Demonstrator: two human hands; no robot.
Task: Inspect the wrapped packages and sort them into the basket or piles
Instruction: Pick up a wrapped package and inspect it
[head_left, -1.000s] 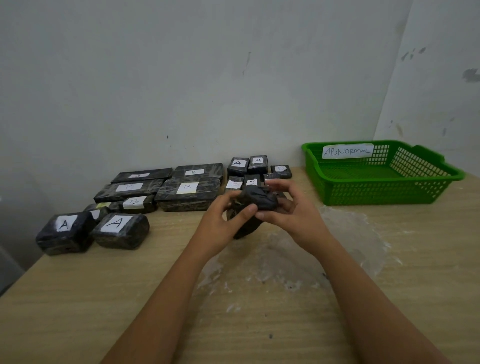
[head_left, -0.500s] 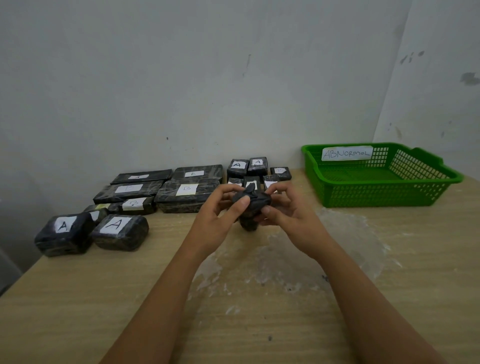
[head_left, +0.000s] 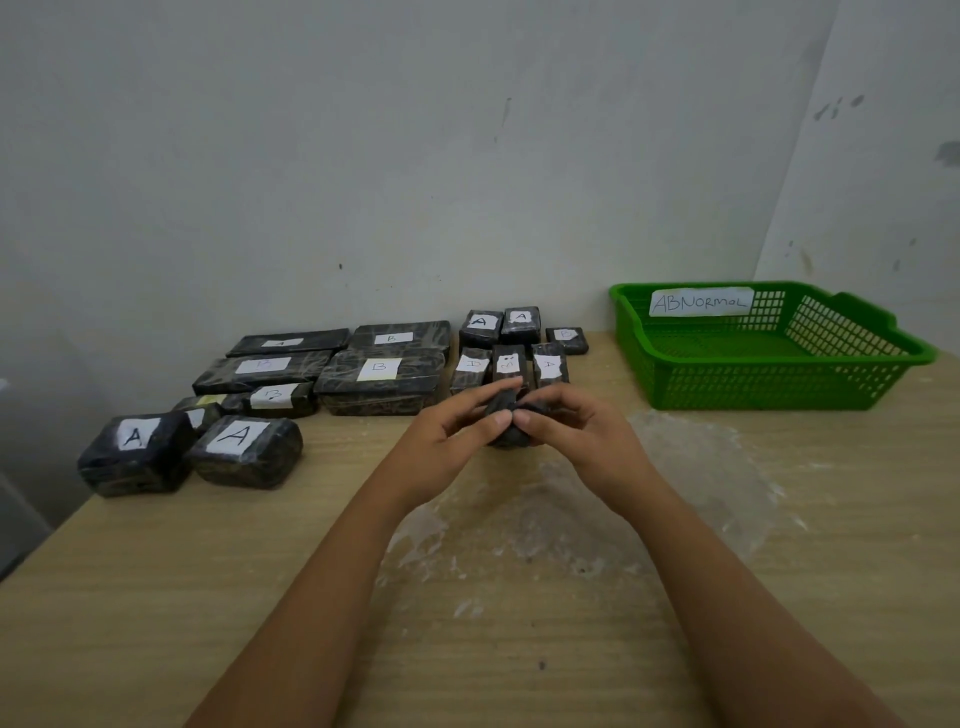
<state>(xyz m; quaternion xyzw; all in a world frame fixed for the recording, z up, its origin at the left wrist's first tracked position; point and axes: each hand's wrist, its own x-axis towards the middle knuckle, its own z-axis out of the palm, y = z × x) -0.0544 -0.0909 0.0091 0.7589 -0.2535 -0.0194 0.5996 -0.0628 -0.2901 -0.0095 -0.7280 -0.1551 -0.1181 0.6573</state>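
A small black wrapped package (head_left: 506, 415) sits between both hands at the table's middle, mostly covered by fingers. My left hand (head_left: 457, 431) pinches its left side with thumb and fingers. My right hand (head_left: 571, 431) grips its right side. Its label is hidden. Behind the hands lies a group of small labelled packages (head_left: 511, 343). Large flat packages marked B (head_left: 382, 379) lie to the left, and two rounded ones marked A (head_left: 187, 452) sit at the table's left edge. The green basket (head_left: 769, 384) labelled ABNORMOL stands at the back right with nothing visible inside.
A sheet of crumpled clear plastic film (head_left: 597, 504) lies on the wooden table (head_left: 156, 597) under and right of my hands. A white wall runs close behind the packages and the basket. The table's left edge falls off near the A packages.
The package has been turned in my hands and now shows less of itself between the fingers. My hands stay at the same spot above the table.
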